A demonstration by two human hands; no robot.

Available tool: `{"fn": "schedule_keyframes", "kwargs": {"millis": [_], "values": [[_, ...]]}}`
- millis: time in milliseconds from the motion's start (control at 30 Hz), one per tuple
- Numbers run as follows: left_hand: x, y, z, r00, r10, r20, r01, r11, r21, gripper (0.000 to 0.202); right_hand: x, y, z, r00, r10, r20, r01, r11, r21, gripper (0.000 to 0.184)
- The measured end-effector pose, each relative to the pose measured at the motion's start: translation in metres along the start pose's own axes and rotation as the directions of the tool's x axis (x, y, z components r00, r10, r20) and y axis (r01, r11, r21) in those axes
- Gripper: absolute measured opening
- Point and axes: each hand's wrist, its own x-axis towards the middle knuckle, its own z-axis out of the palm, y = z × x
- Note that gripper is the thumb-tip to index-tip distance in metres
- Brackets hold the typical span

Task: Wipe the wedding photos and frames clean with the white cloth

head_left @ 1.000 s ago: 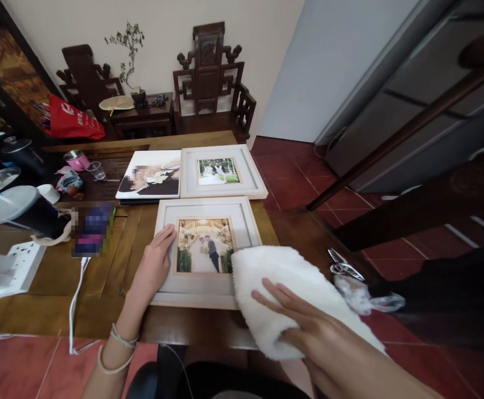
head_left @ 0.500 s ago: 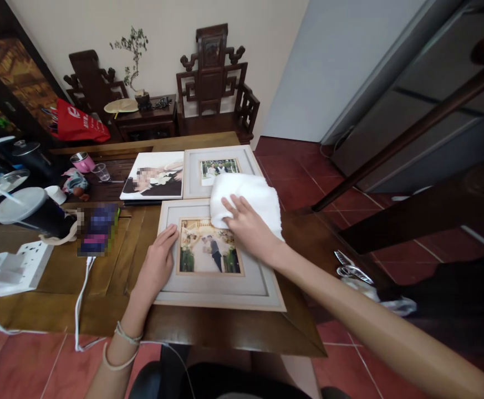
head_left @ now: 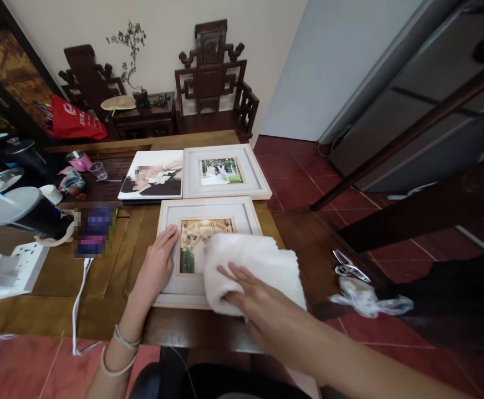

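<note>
Flat on the brown polished-wood table (head_left: 183,330), close to the near edge, a rectangular pale-wood photo frame (head_left: 183,288) with a broad white mat around a couple's picture, presumably set there for easy reach. Across its left border, the bare left hand (head_left: 156,263), laid flat with fingers straight and together, wrapped around nothing, probably as a brake against sliding; no telling about the thumb. Over the right part, a thick white fluffy cloth (head_left: 262,260), folded, under the bare right hand (head_left: 258,299), with fingers spread on top and thumb apparently tucked into the fold: a loose hold, likely for even pressure. Hidden beneath, the right side of the picture and the frame's lower right corner. Just beyond the far edge, a second pale-wood frame (head_left: 192,169) with a garden picture, and left of that a white-edged photo panel (head_left: 154,177), perhaps lined up to save room; together an obstacle to any push away from the body. Farther left, well apart, a phone with a blurred screen (head_left: 96,227) on a white charging cable (head_left: 75,310) trailing over the near edge, a possible snag; then a white power strip (head_left: 29,266) and a dark lidded cup with a straw (head_left: 29,216), likely a spill risk. Off right, beside the table, a silver scissor-like tool (head_left: 352,266) and a crumpled clear plastic bag (head_left: 370,299).
</note>
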Motion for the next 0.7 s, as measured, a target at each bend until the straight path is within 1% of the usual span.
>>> {"fn": "schedule_keyframes", "kwargs": {"millis": [100, 167, 233, 300, 367, 433, 533, 633, 700], "values": [[-0.001, 0.000, 0.000, 1.000, 0.000, -0.001, 0.000, 1.000, -0.009, 0.062, 0.033, 0.021, 0.004, 0.994, 0.067, -0.092, -0.075, 0.994, -0.077, 0.048], [-0.002, 0.000, 0.000, 1.000, -0.004, -0.002, 0.004, 1.000, -0.015, 0.062, 0.056, 0.041, 0.000, 0.977, 0.089, -0.196, -0.121, 0.979, -0.161, 0.043], [-0.003, 0.000, 0.000, 1.000, -0.005, -0.001, 0.005, 1.000, -0.021, 0.062, 0.075, 0.060, -0.007, 0.953, 0.080, -0.293, -0.158, 0.955, -0.253, 0.038], [-0.003, 0.001, 0.000, 1.000, -0.002, -0.008, 0.002, 1.000, -0.030, 0.062, 0.088, 0.071, -0.014, 0.947, 0.039, -0.319, -0.152, 0.929, -0.338, 0.034], [-0.003, 0.001, 0.001, 1.000, -0.004, -0.018, 0.004, 0.999, -0.038, 0.062, 0.092, 0.074, -0.015, 0.963, -0.002, -0.270, -0.108, 0.914, -0.392, 0.032], [-0.003, 0.001, 0.001, 1.000, -0.015, -0.016, 0.014, 0.999, -0.037, 0.062, 0.086, 0.067, -0.013, 0.982, -0.026, -0.189, -0.051, 0.918, -0.392, 0.033], [-0.003, 0.001, 0.001, 1.000, -0.023, -0.010, 0.023, 0.999, -0.038, 0.062, 0.060, 0.045, -0.010, 0.998, -0.038, -0.052, 0.022, 0.959, -0.284, 0.036], [-0.003, 0.001, 0.001, 1.000, -0.026, -0.009, 0.026, 0.999, -0.037, 0.061, 0.026, 0.021, -0.014, 0.993, -0.097, 0.064, 0.104, 0.988, -0.111, 0.037], [-0.003, 0.001, 0.001, 1.000, -0.031, -0.001, 0.031, 0.999, -0.033, 0.060, 0.010, 0.009, -0.018, 0.983, -0.153, 0.098, 0.156, 0.988, -0.020, 0.038]]}}
